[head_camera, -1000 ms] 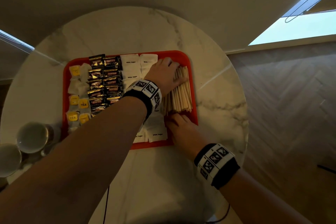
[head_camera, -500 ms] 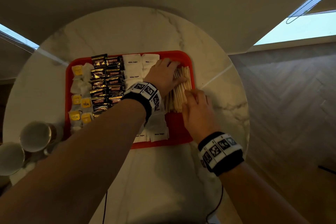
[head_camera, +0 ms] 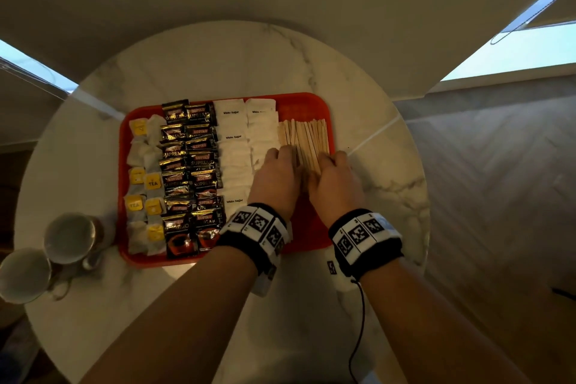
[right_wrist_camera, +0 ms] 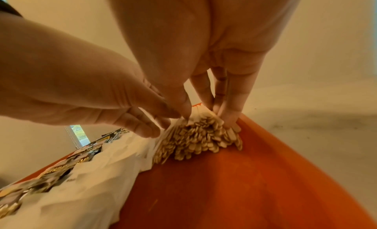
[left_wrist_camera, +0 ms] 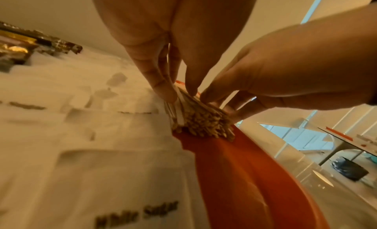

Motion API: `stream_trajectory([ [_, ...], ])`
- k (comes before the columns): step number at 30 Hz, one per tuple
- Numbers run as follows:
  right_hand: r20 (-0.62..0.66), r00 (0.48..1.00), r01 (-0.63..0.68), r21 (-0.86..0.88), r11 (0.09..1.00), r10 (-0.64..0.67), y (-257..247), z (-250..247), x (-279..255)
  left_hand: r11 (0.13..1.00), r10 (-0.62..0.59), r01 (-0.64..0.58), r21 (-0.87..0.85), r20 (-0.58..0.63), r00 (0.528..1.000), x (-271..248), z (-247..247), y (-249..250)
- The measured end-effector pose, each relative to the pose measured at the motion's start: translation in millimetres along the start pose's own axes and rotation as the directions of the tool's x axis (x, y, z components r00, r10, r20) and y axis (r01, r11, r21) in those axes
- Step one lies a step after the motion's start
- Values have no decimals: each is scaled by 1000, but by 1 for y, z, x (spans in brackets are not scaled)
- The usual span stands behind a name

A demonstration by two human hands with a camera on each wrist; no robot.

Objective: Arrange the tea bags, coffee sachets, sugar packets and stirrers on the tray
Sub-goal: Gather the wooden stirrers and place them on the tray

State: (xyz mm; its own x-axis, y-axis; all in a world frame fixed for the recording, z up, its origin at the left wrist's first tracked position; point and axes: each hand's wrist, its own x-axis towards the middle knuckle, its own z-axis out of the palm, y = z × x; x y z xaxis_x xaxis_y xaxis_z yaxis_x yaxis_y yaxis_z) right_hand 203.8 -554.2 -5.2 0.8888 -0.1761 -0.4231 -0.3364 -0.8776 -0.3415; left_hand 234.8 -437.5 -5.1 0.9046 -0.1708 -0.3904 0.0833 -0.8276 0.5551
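Note:
A red tray [head_camera: 311, 227] lies on a round marble table [head_camera: 249, 56]. From left to right it holds tea bags [head_camera: 140, 181], black coffee sachets [head_camera: 190, 165], white sugar packets [head_camera: 233, 140] and a bundle of wooden stirrers [head_camera: 307, 137]. My two hands meet at the near end of the stirrers [left_wrist_camera: 204, 121]. The left hand [head_camera: 280, 162] holds the bundle's left side, fingers [left_wrist_camera: 163, 90] down along it and thumb on top. The right hand [head_camera: 330, 165] holds the right side [right_wrist_camera: 204, 111], its fingers [right_wrist_camera: 226, 113] against the stirrers [right_wrist_camera: 195, 135]. The stirrers' near ends are hidden in the head view.
Two cups [head_camera: 68, 237] [head_camera: 25, 274] stand on the table left of the tray. The tray's near right part is bare red. The table edge runs close to the tray on the right, with wooden floor [head_camera: 498, 196] beyond.
My left hand has drawn back from the middle of the stirrers to their near end. The right hand has moved in beside it against the bundle's right side.

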Motion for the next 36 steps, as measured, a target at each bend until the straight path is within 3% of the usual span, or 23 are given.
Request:
stream_trajectory([
  [6, 16, 1000, -9, 2, 1000, 9, 0, -3, 1, 984, -75, 66, -166, -52, 996, 1, 9, 3],
  [11, -16, 1000, -6, 24, 1000, 6, 2, -1, -2, 979, -70, 49, -198, -99, 993, 6, 17, -8],
  [19, -16, 999, 32, 62, 998, -31, 7, -8, -6, 990, -8, -8, -144, -111, 994, 8, 13, -10],
  [29, 11, 997, 71, -1, 998, -71, 9, -4, -7, 999, -35, 31, -37, -127, 991, 21, 2, 1],
  [36, -35, 995, 96, 10, 995, -95, 17, -12, -21, 998, 5, -13, -54, -146, 989, -14, -7, -12],
])
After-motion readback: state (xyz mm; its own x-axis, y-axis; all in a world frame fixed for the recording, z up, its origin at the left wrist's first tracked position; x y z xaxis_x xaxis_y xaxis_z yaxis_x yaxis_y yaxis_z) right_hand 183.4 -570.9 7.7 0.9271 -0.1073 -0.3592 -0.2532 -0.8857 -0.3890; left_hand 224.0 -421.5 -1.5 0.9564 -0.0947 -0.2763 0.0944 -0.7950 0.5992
